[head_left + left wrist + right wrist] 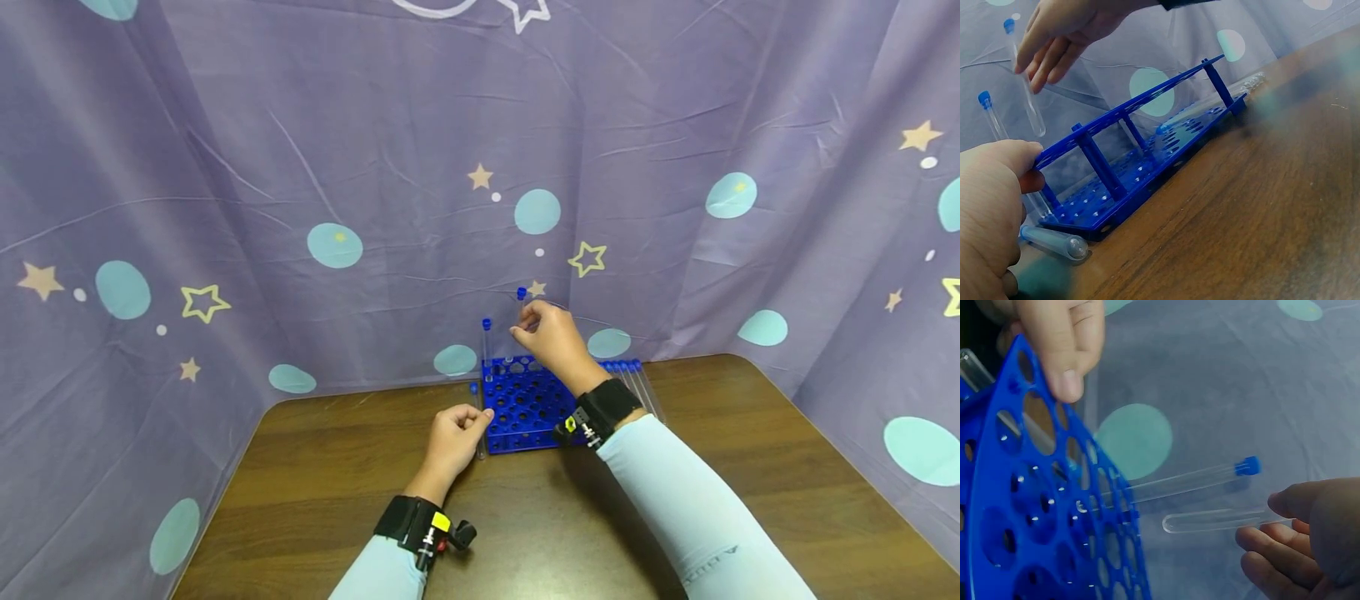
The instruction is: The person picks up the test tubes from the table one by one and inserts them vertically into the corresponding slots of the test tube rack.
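A brown wooden table [337, 492] bears a blue rack [525, 408] and loose tubes [637, 383].

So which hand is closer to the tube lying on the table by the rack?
Left. The left hand grips the blue rack's near corner, right beside the lying tube. The right hand is raised above the rack, pinching another tube.

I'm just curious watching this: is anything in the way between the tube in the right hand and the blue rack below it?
Nothing visible blocks it. The right hand holds the capped tube in the air above the rack, whose holes beneath look open. One tube already stands at the rack's far left corner, off to the side.
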Demonstrator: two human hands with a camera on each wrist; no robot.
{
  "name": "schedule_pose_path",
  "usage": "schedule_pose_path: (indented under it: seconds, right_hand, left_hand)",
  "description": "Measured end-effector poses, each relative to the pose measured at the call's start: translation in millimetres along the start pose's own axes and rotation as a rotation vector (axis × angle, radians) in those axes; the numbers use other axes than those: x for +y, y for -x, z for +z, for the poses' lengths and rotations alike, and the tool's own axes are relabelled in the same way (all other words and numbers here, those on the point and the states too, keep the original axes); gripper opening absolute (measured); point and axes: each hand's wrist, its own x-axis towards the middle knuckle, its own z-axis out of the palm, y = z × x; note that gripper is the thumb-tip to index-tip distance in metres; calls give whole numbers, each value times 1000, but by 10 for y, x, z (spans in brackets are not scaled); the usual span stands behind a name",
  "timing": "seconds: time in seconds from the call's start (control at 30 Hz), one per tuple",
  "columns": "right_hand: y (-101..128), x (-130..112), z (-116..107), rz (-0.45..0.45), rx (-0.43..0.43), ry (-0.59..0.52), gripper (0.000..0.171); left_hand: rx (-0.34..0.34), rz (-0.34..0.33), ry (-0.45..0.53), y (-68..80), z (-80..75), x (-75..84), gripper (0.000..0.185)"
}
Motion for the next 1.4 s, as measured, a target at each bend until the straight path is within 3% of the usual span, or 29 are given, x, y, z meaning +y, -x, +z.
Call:
schedule_pose_path:
  seconds: [0.23,0.47,0.8,0.93,1.03,1.17,1.4]
  right_hand:
    - [-39,45,208,5,3,50,22]
    - [-48,75,278,26,-5,82,20]
    - [-53,190,467,27,-53,105,19]
    - [-106,428,609,-12,-43,93,19]
    - [-110,432,624,-8,-43,98,19]
    - [-47,225,521,30,-71,116,18]
    - [-74,334,598,15,-45,141,16]
  left_hand:
    - [-2,15,1,-1,18,-10,31]
    - [12,62,-14,-28,44,-49,30]
    - [10,53,-16,-8,12,-5,31]
    - [6,44,-20,-10,8,-19,31]
    - [8,40,-20,-14,8,-27,30]
    - [13,39,-21,-20,5,-24,31]
    - [18,38,-21,-16,7,-14,33]
